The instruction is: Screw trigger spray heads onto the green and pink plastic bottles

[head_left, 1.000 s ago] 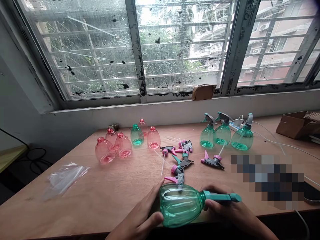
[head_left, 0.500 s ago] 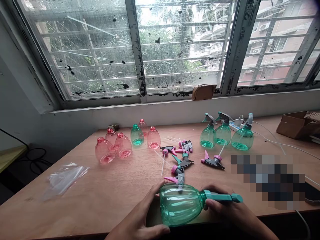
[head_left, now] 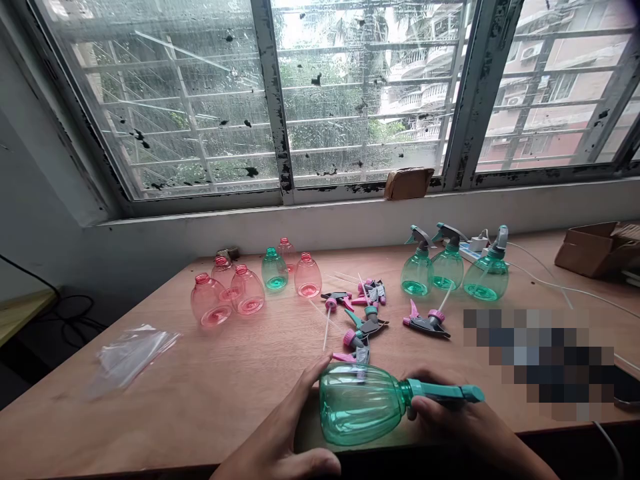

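A green spray bottle (head_left: 360, 403) lies on its side at the near edge of the wooden table (head_left: 225, 373), its teal trigger head (head_left: 443, 393) pointing right. My left hand (head_left: 285, 433) cups the bottle's body from the left and below. My right hand (head_left: 460, 417) is wrapped round the neck and trigger head. Loose pink and grey trigger heads (head_left: 363, 323) with dip tubes lie just beyond the bottle.
Several empty pink bottles (head_left: 235, 290) and one green one (head_left: 274, 270) stand at the back left. Three assembled green spray bottles (head_left: 450, 267) stand at the back right. A clear plastic bag (head_left: 127, 357) lies left, a cardboard box (head_left: 593, 248) far right, cables beside it.
The bottle has turned slightly in my hands and my left thumb has slid lower under its body. Everything else on the table stays put.
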Motion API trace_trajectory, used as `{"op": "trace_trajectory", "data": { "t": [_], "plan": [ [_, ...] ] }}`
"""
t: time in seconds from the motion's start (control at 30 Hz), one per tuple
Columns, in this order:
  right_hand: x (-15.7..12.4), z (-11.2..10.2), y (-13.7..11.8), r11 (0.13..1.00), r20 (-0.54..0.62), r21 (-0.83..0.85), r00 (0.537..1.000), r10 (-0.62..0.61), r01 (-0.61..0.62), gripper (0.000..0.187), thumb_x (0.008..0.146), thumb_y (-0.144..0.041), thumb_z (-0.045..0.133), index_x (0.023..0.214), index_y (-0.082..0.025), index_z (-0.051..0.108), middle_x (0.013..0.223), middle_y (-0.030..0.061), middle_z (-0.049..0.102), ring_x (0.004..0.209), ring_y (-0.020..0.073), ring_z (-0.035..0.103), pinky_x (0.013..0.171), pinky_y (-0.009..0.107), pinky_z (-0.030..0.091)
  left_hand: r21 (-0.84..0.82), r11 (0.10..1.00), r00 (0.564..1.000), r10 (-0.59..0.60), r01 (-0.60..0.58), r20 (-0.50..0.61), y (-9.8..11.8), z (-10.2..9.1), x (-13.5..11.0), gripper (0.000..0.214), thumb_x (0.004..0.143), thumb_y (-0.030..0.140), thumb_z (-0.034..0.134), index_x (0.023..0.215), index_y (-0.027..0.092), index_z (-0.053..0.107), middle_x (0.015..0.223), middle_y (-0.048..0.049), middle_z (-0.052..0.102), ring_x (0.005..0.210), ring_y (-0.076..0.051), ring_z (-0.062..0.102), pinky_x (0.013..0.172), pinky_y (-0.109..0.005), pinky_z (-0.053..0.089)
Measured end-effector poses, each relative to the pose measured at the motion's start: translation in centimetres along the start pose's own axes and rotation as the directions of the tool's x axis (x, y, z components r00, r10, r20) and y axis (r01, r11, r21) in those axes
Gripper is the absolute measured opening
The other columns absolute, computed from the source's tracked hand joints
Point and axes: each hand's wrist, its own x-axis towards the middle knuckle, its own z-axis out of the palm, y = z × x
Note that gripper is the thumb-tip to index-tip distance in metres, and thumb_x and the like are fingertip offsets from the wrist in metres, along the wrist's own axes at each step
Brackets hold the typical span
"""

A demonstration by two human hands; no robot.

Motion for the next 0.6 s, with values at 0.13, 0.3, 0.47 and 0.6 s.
{"op": "trace_trajectory", "data": {
  "t": [0.13, 0.3, 0.47, 0.6],
  "plan": [
    [0.04, -0.03, 0.06, 1.0, 0.008, 0.023, 1.0, -0.006, 0.006, 0.037, 0.089, -0.058, 0.073, 0.096, -0.022, 0.076, 0.077, 0.0017, 0.075, 0.065, 0.0191, 0.058, 0.057, 0.027, 0.043, -0.046, 0.999, 1.0, 0.0, -0.001, -0.011, 0.45, -0.11, -0.07, 0.067, 0.106, 0.054, 0.054, 0.166, 0.039, 0.027, 0.175, 0.0, 0.029, 0.16, -0.037, 0.026, 0.131, -0.052, 0.025],
    [0.02, -0.02, -0.01, 0.999, 0.008, 0.05, 1.0, 0.004, -0.005, 0.037, 0.087, -0.058, 0.074, 0.096, -0.022, 0.076, 0.072, -0.0004, 0.07, 0.063, 0.0186, 0.055, 0.057, 0.028, 0.041, -0.073, 0.997, 1.0, -0.025, 0.025, -0.005, 0.46, -0.12, -0.14, 0.075, 0.102, 0.045, 0.065, 0.165, 0.04, 0.025, 0.174, -0.0004, 0.03, 0.16, -0.036, 0.028, 0.131, -0.053, 0.027],
    [-0.05, 0.06, -0.26, 0.997, 0.021, 0.078, 1.0, 0.015, -0.017, 0.038, 0.088, -0.058, 0.074, 0.097, -0.021, 0.075, 0.071, -0.0012, 0.066, 0.063, 0.0174, 0.052, 0.055, 0.027, 0.038, 0.023, 1.0, 1.0, 0.007, -0.008, 0.008, 0.18, 0.06, -0.09, 0.097, 0.092, 0.02, 0.077, 0.167, 0.04, 0.019, 0.174, -0.0012, 0.031, 0.158, -0.035, 0.031, 0.131, -0.051, 0.029],
    [-0.06, 0.14, -0.46, 0.999, 0.023, 0.045, 0.999, 0.024, -0.025, 0.04, 0.087, -0.06, 0.074, 0.098, -0.021, 0.074, 0.071, -0.0007, 0.068, 0.062, 0.0173, 0.053, 0.056, 0.027, 0.04, 0.063, 0.998, 1.0, -0.005, 0.005, 0.001, 0.47, 0.13, 0.03, 0.097, 0.091, 0.018, 0.076, 0.166, 0.042, 0.019, 0.173, -0.0006, 0.033, 0.157, -0.034, 0.034, 0.13, -0.05, 0.031]
  ]
}}
